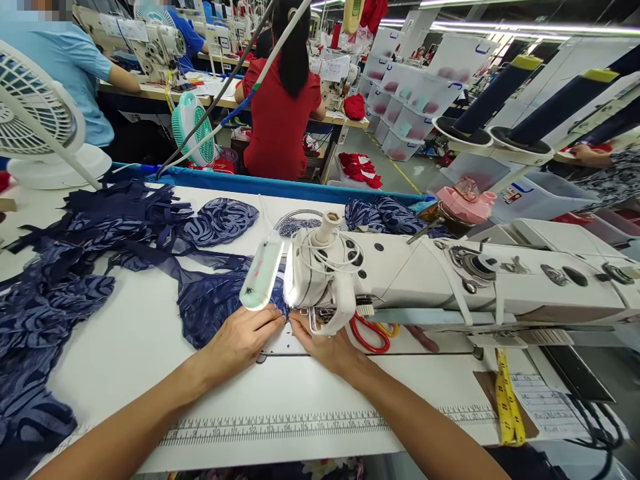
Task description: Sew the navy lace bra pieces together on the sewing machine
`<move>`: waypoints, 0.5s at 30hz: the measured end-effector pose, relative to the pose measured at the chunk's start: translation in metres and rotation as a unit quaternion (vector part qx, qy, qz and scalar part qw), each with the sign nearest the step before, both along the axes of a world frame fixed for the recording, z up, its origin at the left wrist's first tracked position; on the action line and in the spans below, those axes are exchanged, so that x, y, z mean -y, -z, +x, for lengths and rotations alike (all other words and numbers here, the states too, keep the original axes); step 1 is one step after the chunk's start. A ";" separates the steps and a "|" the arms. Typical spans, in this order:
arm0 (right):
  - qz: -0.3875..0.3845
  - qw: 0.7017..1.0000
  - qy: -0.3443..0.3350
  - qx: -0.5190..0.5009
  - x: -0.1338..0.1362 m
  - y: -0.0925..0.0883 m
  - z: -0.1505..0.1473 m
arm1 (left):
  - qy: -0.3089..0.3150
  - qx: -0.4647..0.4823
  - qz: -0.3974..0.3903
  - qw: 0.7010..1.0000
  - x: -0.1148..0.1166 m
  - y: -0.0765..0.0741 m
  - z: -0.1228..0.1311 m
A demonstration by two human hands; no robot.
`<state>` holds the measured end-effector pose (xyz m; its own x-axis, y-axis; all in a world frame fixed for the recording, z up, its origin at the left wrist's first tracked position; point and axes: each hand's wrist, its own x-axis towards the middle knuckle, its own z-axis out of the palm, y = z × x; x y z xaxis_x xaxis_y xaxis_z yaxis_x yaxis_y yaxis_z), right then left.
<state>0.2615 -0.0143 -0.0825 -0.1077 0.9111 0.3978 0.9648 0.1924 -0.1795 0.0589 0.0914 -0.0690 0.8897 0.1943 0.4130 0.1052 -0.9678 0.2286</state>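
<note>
A white sewing machine (400, 267) stretches from the right, its needle end over the middle of the table. My left hand (245, 337) lies just left of the needle area, its fingers pressed together on the edge of a navy lace garment piece (205, 303). Close to the presser foot, my right hand (325, 343) pinches the same fabric, with its fingers partly hidden behind the machine head. The garment piece spreads flat to the left, with sheer straps trailing back. A pale lamp (263, 270) attached to the machine head hangs above my left fingers.
Navy lace pieces (55, 307) are heaped at left, with another bundle (383, 215) behind the machine. Red-handled scissors (370, 333) lie beneath the arm. A yellow tape measure (507, 400) hangs at right. Thread cones (495, 97) and a white fan (37, 107) stand around; co-workers sit ahead.
</note>
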 end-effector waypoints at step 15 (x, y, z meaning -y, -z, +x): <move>-0.132 0.988 0.057 -0.047 0.001 -0.023 -0.004 | -0.019 -0.026 0.067 0.997 0.007 0.002 0.006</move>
<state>0.2578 -0.0155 -0.0593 0.0288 0.9887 0.1470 0.9539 0.0168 -0.2996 0.0651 0.0846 -0.0709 0.9032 0.1752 0.3918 0.1515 -0.9843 0.0910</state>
